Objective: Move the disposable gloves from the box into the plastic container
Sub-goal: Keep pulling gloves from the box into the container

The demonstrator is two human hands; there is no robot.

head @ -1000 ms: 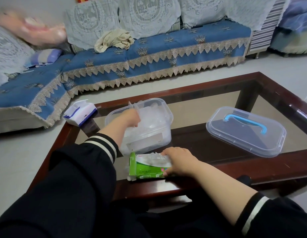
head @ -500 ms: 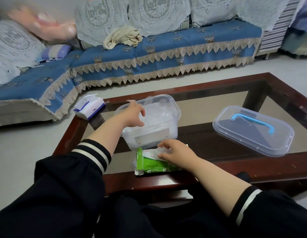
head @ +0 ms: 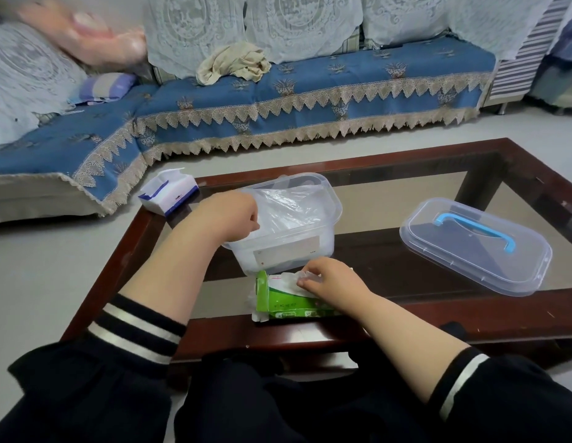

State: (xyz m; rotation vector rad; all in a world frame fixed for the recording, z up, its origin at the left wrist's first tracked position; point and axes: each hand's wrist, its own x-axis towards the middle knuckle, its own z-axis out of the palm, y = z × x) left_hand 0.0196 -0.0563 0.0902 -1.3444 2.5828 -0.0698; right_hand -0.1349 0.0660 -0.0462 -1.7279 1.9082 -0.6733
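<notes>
A clear plastic container point(head: 313, 251) stands on the glass table, with crumpled transparent disposable gloves point(head: 291, 209) piled inside up to its rim. My left hand point(head: 233, 215) lies over the container's near-left rim with its fingers curled down onto it. In front of the container, at the table's near edge, lies the green glove box point(head: 288, 302) on its side, torn open on top. My right hand point(head: 329, 279) rests on the box and pinches a thin clear glove point(head: 289, 279) that sticks out of the opening.
The container's clear lid point(head: 476, 247) with a blue handle lies to the right on the glass. A white and blue tissue box point(head: 168, 193) sits on the table's far-left corner. The table has a dark wood frame point(head: 342, 167). A blue sofa point(head: 310, 91) stands behind.
My left hand has drawn back out of the container to its left rim. My right hand has shifted on the green box and now pinches a glove at the opening.
</notes>
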